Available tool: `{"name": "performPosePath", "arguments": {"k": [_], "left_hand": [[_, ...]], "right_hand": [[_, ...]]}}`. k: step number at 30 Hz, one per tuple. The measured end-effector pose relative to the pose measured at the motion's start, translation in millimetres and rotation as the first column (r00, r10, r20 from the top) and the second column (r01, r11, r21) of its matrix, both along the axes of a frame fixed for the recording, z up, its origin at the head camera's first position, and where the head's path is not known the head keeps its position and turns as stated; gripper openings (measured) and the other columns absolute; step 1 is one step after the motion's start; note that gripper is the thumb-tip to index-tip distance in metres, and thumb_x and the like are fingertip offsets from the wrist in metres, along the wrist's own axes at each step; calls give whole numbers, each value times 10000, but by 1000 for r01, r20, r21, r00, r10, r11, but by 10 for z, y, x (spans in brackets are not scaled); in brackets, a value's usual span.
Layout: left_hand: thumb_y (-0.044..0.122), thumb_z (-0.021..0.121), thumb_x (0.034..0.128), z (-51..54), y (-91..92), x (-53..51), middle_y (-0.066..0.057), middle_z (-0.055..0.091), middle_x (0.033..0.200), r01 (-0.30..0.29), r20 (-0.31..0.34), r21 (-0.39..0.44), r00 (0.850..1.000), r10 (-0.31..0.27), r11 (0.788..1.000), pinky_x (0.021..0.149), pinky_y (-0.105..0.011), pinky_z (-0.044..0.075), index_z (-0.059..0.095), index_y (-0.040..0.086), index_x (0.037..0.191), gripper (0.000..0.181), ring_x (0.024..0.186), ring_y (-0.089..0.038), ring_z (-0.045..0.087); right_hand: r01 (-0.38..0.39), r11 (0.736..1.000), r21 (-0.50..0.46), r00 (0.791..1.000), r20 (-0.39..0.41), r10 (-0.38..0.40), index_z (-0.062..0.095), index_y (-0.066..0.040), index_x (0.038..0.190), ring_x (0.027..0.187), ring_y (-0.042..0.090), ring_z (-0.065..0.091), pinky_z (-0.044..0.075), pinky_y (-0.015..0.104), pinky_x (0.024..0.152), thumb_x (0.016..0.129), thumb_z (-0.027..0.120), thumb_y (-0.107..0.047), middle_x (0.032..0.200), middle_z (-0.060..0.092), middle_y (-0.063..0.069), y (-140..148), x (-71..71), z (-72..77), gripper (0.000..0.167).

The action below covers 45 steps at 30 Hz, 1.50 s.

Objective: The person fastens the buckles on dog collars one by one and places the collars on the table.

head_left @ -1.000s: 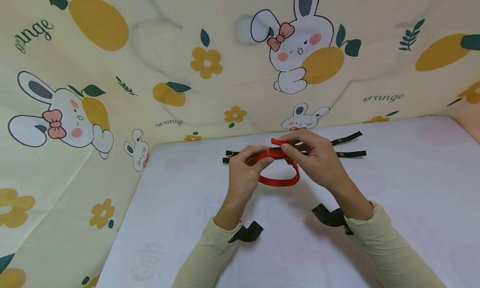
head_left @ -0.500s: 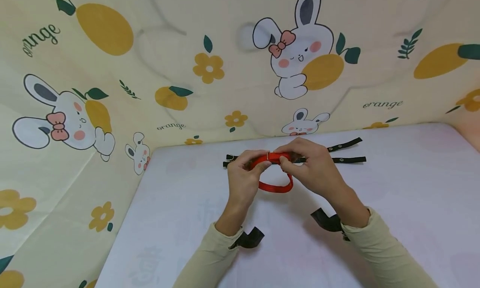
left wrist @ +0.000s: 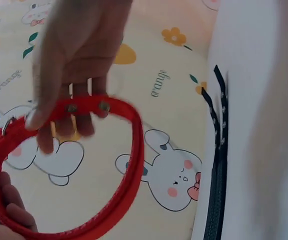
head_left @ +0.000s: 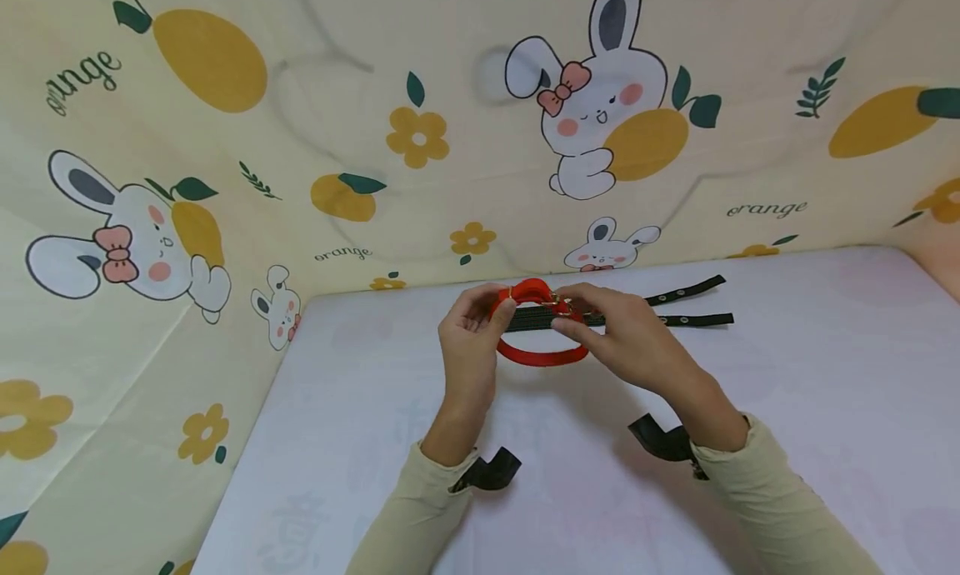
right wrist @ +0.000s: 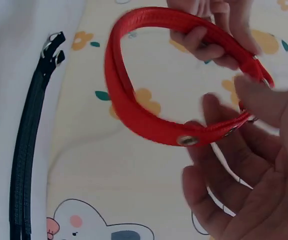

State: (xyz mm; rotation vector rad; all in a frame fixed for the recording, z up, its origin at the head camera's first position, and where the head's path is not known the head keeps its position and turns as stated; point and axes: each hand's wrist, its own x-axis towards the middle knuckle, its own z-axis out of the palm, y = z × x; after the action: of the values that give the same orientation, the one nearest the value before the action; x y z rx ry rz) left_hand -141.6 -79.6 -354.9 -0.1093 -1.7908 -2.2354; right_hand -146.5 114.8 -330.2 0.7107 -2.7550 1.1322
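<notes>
A red buckled collar (head_left: 542, 358) is held up over the table as a ring, its upper strap bowed upward. My left hand (head_left: 467, 333) pinches its left end between thumb and fingers. On the other side my right hand (head_left: 633, 333) holds it loosely by the metal buckle (head_left: 558, 302), thumb in front and fingers behind. Metal eyelets (right wrist: 188, 140) dot the strap in the right wrist view. The left wrist view shows the collar (left wrist: 136, 150) as a wide loop, my right fingers passing behind it. Part of the buckle is hidden by my right hand.
Several black straps (head_left: 536, 318) with eyelets lie side by side on the white table (head_left: 360, 408) behind the collar. Their buckles (right wrist: 51, 50) show in the right wrist view. A printed cloth (head_left: 450, 83) hangs at the back. Black tabs (head_left: 489, 471) stick out from my cuffs.
The right hand first lowered the raised red strap end to the collar, then shifted to the buckle. The left hand has moved slightly left, and the upper strap now arches with the buckle showing.
</notes>
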Motion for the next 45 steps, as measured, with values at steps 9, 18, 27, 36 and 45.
{"name": "performPosePath", "arguments": {"k": [9, 18, 27, 36, 45], "left_hand": [[21, 578, 976, 75, -54, -41, -13, 621, 985, 5, 110, 268, 993, -36, 963, 791, -179, 496, 579, -25, 1143, 173, 888, -136, 551], [-5, 633, 941, 102, -191, -43, -78, 656, 1102, 158, 94, 7, 983, -158, 987, 791, -198, 546, 598, 51, 1225, 292, 899, -177, 602], [-1, 696, 899, 90, -351, -78, -106, 699, 1009, 189, 31, -189, 982, -187, 964, 799, -295, 606, 674, -20, 1211, 313, 755, -183, 686], [-19, 661, 916, 117, -388, -81, -42, 709, 919, 159, 118, -42, 981, -153, 986, 778, -291, 608, 661, -61, 1211, 298, 706, -140, 706], [291, 818, 763, 153, -781, -100, -62, 660, 1279, 466, 78, -366, 878, -472, 806, 955, -310, 551, 520, 35, 1433, 777, 1104, -255, 664]], "right_hand": [[63, 991, -119, 998, 2, -63, 721, -120, 1159, 731, 182, 612, 491, 292, 651, 948, 683, -257, 891, 737, 60, 33, 6, 53, 255], [91, 975, -203, 996, 2, -92, 633, -197, 1268, 783, 187, 680, 551, 245, 734, 974, 648, -233, 930, 723, 77, 77, -7, 60, 297], [-19, 971, -237, 995, 92, 42, 576, -218, 1314, 878, 145, 687, 567, 246, 738, 957, 669, -249, 1162, 680, 31, 188, -45, 78, 370], [-372, 914, -165, 926, 4, 378, 328, -246, 1562, 1016, 76, 694, 573, 248, 880, 768, 829, -20, 1526, 426, 44, 326, -92, 86, 966], [-226, 953, -201, 974, -39, 223, 487, -213, 1477, 894, 82, 675, 541, 230, 771, 741, 870, -145, 1250, 632, -5, 269, -92, -16, 832]]}}
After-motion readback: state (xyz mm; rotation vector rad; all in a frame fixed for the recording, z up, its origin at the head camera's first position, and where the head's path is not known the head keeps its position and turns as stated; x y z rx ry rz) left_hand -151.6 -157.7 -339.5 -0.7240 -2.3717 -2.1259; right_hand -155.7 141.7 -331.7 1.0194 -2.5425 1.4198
